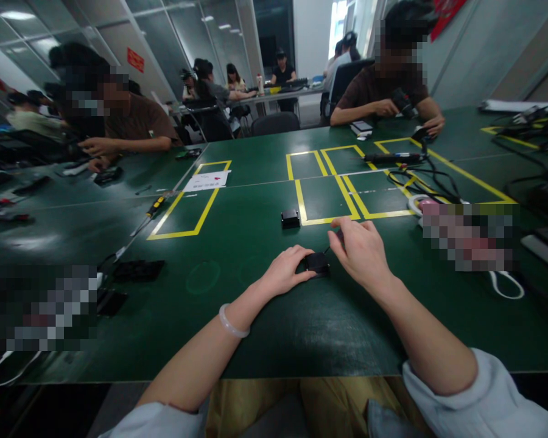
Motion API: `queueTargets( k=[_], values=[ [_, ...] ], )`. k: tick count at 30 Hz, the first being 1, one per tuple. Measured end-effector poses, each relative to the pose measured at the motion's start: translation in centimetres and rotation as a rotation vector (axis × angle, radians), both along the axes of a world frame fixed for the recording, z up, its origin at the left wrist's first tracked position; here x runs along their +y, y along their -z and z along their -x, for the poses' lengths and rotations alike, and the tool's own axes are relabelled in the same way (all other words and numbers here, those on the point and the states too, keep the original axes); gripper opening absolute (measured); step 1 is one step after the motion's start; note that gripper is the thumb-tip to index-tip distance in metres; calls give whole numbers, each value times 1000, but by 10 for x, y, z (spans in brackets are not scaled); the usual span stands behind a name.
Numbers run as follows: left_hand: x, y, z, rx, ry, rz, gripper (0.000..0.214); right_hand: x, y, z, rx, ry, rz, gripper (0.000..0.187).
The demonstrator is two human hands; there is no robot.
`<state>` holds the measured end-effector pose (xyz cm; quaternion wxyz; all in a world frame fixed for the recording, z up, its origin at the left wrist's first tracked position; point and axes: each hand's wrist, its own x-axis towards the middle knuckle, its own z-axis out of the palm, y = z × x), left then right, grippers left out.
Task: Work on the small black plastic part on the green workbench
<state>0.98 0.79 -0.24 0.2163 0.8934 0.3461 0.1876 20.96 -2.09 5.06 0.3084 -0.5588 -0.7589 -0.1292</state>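
My left hand [285,272] is curled round a small black block [318,263] that rests on the green table [256,328], pinching its left side. My right hand [360,248] hovers over the block's right side with its fingers bent, and seems to hold a thin dark tool whose tip points at the block. A pale bangle [231,323] sits on my left wrist. A second small black block [290,218] lies farther back, beside a yellow taped line.
Yellow taped rectangles [333,188] mark the table. A yellow-handled screwdriver [154,208] and flat black parts [137,271] lie at left, cables [420,182] at right, a white paper [207,180] behind. People sit working at the far left and far right.
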Motion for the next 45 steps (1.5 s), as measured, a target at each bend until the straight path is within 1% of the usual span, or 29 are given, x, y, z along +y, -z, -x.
queueTargets(
  k=[6, 11, 14, 21, 27, 32, 37, 42, 45],
  values=[
    [1, 2, 0, 5, 4, -4, 40, 0, 1, -2, -12, 5, 20, 23],
    [0, 1, 0, 6, -1, -8, 39, 1, 2, -1, -9, -2, -24, 17],
    [0, 0, 0, 9, -2, -4, 39, 0, 2, 0, -4, -3, -21, 16],
    [0, 0, 0, 9, -8, 3, 39, 0, 1, -2, -1, 4, 14, 23],
    [0, 0, 0, -3, -5, 11, 39, 0, 1, -2, -1, 15, 12, 23],
    [0, 0, 0, 4, -6, 12, 39, 0, 2, -2, -19, -9, 4, 24],
    [0, 1, 0, 3, 2, 11, 39, 1, 2, -1, 9, -4, -7, 20],
    [1, 1, 1, -1, 1, 8, 39, -1, 0, -1, 4, -4, 33, 24],
    [0, 0, 1, 2, 1, 6, 39, -1, 0, -2, -3, 4, 29, 25]
  ],
)
